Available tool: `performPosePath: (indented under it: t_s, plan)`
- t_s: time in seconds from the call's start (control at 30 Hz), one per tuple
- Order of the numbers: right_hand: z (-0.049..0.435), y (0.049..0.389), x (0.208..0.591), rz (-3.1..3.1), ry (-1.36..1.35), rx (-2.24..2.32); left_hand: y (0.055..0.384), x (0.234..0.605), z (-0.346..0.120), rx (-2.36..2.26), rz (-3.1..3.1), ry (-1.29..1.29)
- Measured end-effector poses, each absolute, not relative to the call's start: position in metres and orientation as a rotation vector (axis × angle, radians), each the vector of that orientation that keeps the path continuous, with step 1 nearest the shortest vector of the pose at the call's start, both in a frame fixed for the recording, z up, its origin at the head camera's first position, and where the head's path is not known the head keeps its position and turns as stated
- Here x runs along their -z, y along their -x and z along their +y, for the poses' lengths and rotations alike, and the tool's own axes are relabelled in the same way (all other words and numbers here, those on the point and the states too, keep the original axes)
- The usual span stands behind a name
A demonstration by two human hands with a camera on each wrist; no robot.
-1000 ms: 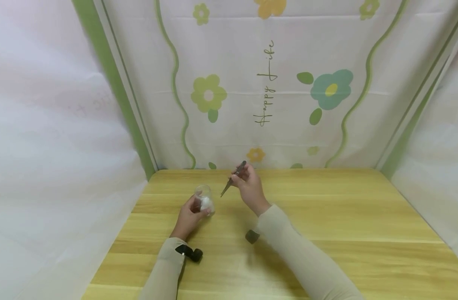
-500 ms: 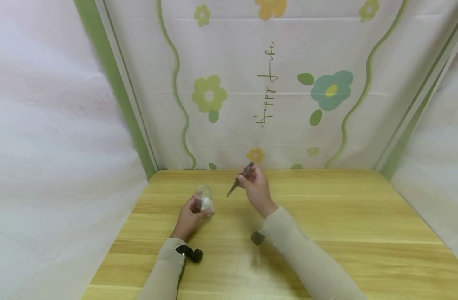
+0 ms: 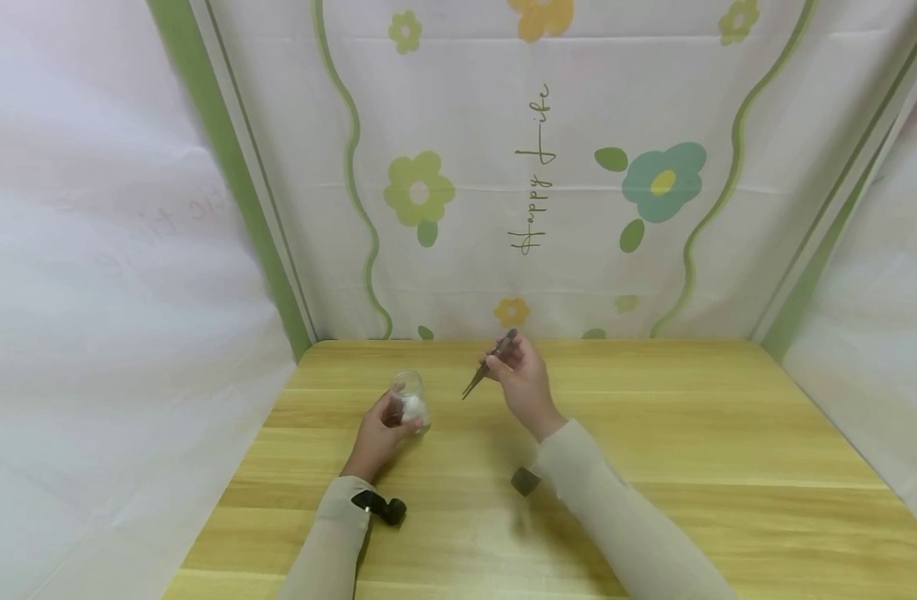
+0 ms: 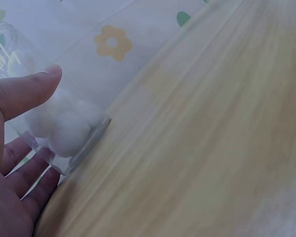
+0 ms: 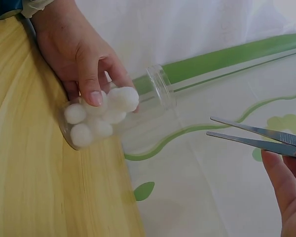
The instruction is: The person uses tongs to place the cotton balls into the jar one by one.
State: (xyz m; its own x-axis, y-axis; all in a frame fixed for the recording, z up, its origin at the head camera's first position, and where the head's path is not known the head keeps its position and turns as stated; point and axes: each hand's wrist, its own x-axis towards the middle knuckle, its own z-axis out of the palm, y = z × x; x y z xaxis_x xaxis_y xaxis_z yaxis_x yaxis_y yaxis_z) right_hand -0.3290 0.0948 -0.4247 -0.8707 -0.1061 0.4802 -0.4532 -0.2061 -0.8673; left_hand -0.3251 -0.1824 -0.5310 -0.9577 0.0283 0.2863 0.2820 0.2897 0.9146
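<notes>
My left hand (image 3: 376, 437) grips a clear open-topped jar (image 3: 407, 383) from its left side, thumb across the front. Inside the jar's lower part lie several white cotton balls (image 5: 121, 100), also visible in the left wrist view as white cotton balls (image 4: 69, 131). The jar's base rests on or close to the tabletop; I cannot tell which. To the right of the jar, my right hand (image 3: 528, 385) pinches metal tweezers (image 3: 488, 367) that slant down toward the left. In the right wrist view the tweezers (image 5: 259, 140) have their tips apart, with nothing between them.
A wood-grain table (image 3: 683, 433) spreads under both hands. Behind it hangs a white curtain (image 3: 466, 250) with printed flowers, and pale sheets (image 3: 128, 375) close off the sides. Each wrist wears a small black camera (image 3: 387, 506).
My right hand has shifted right and slightly down with the tweezers, away from the jar. My left hand and the jar stay where they were.
</notes>
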Motion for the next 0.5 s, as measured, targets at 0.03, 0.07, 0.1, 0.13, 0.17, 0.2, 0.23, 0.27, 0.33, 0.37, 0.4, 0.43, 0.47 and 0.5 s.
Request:
performPosePath:
  t_s: [0.03,0.07,0.1,0.13,0.17,0.2,0.23,0.27,0.33,0.37,0.4,0.43,0.47,0.5]
  plan:
    - [0.096,0.329,0.424,-1.816,-0.656,-2.174,0.325,0.531,-0.182,1.731,-2.34,0.289]
    - [0.096,0.329,0.424,-1.817,-0.651,-2.176,0.325,0.531,-0.182,1.731,-2.34,0.289]
    - [0.097,0.329,0.424,-1.82,-0.648,-2.174,0.325,0.531,-0.182,1.732,-2.339,0.291]
    - [0.098,0.328,0.424,-1.826,-0.642,-2.171,0.325,0.531,-0.182,1.732,-2.338,0.292]
    - [0.1,0.328,0.424,-1.833,-0.635,-2.166,0.325,0.53,-0.182,1.731,-2.339,0.293]
    - [0.101,0.328,0.423,-1.838,-0.626,-2.164,0.325,0.53,-0.182,1.73,-2.339,0.293]
    - [0.102,0.327,0.423,-1.841,-0.618,-2.161,0.324,0.53,-0.182,1.728,-2.34,0.295]
    - [0.103,0.327,0.424,-1.842,-0.613,-2.157,0.324,0.53,-0.182,1.726,-2.34,0.295]
    - [0.106,0.326,0.424,-1.846,-0.605,-2.145,0.324,0.529,-0.181,1.725,-2.339,0.298]
    - [0.107,0.326,0.424,-1.847,-0.604,-2.139,0.324,0.529,-0.181,1.726,-2.337,0.299]
    - [0.108,0.326,0.424,-1.844,-0.605,-2.138,0.324,0.529,-0.181,1.726,-2.334,0.299]
    - [0.11,0.326,0.425,-1.843,-0.606,-2.136,0.324,0.529,-0.181,1.725,-2.334,0.3]
    - [0.111,0.326,0.425,-1.842,-0.608,-2.134,0.323,0.529,-0.181,1.729,-2.33,0.298]
    - [0.113,0.326,0.426,-1.842,-0.61,-2.133,0.323,0.53,-0.181,1.731,-2.327,0.296]
